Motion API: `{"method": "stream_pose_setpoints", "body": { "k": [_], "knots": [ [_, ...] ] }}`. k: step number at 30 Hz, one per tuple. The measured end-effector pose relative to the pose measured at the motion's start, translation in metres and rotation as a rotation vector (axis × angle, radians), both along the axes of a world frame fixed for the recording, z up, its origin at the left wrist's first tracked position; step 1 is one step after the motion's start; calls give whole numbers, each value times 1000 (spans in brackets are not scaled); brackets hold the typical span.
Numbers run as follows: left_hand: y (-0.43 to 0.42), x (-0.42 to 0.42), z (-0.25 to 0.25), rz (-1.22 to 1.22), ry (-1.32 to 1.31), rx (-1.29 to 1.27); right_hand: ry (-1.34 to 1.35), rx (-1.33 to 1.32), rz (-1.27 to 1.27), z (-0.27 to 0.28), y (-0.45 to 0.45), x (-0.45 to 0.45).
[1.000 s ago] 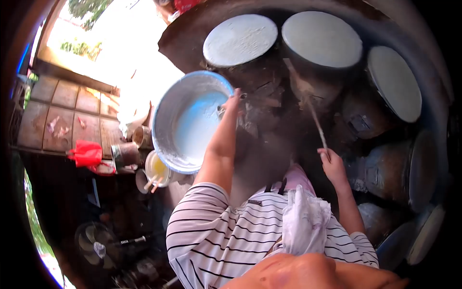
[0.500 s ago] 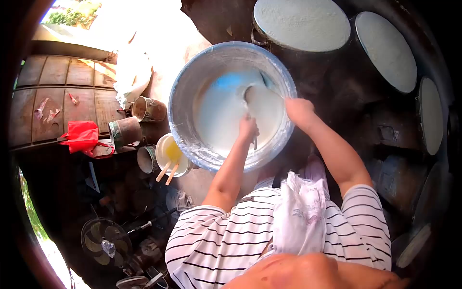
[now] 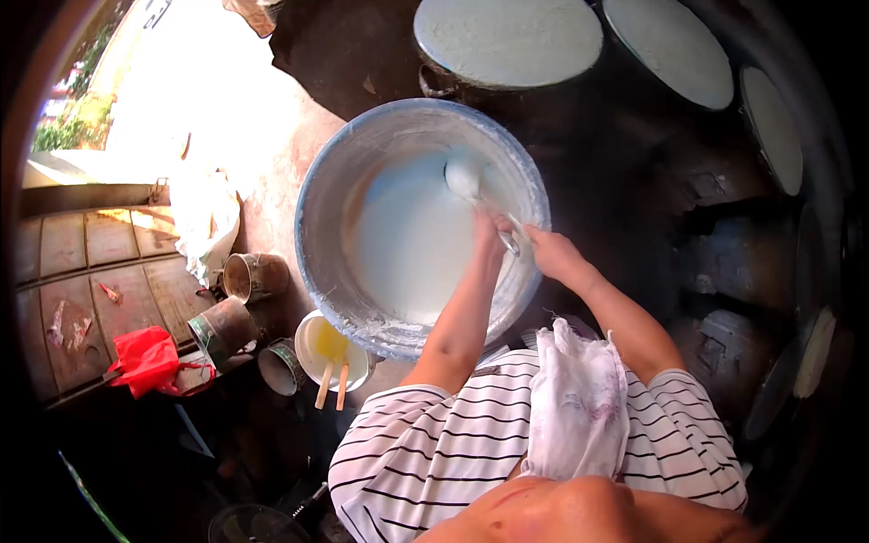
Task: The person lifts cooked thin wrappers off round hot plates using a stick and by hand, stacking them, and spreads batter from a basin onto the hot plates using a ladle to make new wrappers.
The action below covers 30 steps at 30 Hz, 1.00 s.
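A large blue-rimmed tub [image 3: 317, 262] holds milky white liquid. My left hand [image 3: 489, 224] is closed round the handle of a ladle [image 3: 463, 179], whose bowl is over the liquid near the tub's upper right. Beside it, at the right inner wall, my right hand [image 3: 550, 252] is closed on a thin stick [image 3: 518, 223] that reaches toward the ladle. The two hands are close together. The far end of the stick is hard to make out.
Round pans with white tops, one [image 3: 511, 41] at the top and others at the right, stand around the dark stove. At the left are a white bucket [image 3: 312, 357] with two wooden handles, rusty cans [image 3: 222, 328], a red bag [image 3: 147, 360] and a tiled ledge [image 3: 81, 308].
The tub has come to the centre of view. My right hand has moved from over the stove to the tub with the stick, and both hands are now closer together.
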<state>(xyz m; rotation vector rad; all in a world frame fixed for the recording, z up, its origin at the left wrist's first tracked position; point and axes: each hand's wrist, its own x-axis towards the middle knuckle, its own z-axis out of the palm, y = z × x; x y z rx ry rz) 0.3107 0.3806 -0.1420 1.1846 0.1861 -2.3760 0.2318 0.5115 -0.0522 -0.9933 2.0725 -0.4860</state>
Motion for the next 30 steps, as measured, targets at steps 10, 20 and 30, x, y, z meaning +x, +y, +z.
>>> {"method": "stream_pose_setpoints", "body": {
  "k": [10,20,30],
  "knots": [
    [43,35,166,46,935,34,-935,-310,-276,118,76,-25],
    [0,52,446,-221,1276,-603,-1133,-932,-69,297,26,-13],
    [8,115,300,-266,837,169,-1294,-542,-355,145,94,17]
  ]
}}
